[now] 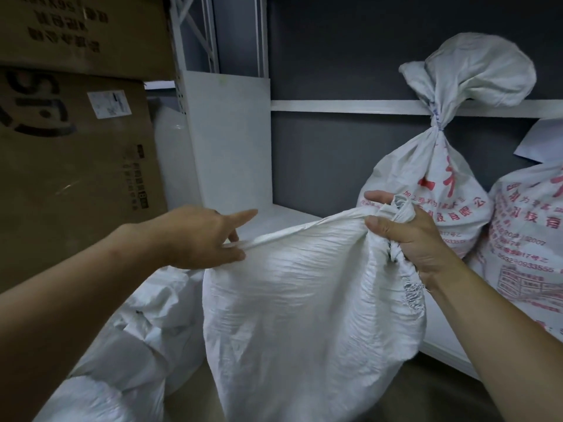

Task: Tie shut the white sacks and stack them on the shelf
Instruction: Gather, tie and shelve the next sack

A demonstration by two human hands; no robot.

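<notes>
A plain white woven sack [304, 306] hangs in front of me, its top edge stretched between my hands. My left hand [201, 236] pinches the left end of the rim between thumb and fingers, index finger pointing outward. My right hand [405, 233] grips the bunched right end of the rim in a fist. On the white shelf [292, 216] behind stands a tied white sack with red print [426, 184], its neck knotted and its top flaring above. A second printed sack [530, 239] stands to its right.
Brown cardboard boxes [73, 141] are stacked at the left. More crumpled white sacks [143, 336] lie low on the left, below my left arm. A white shelf upright [231, 138] and a dark back wall stand behind. A frayed hole shows near the held sack's right edge.
</notes>
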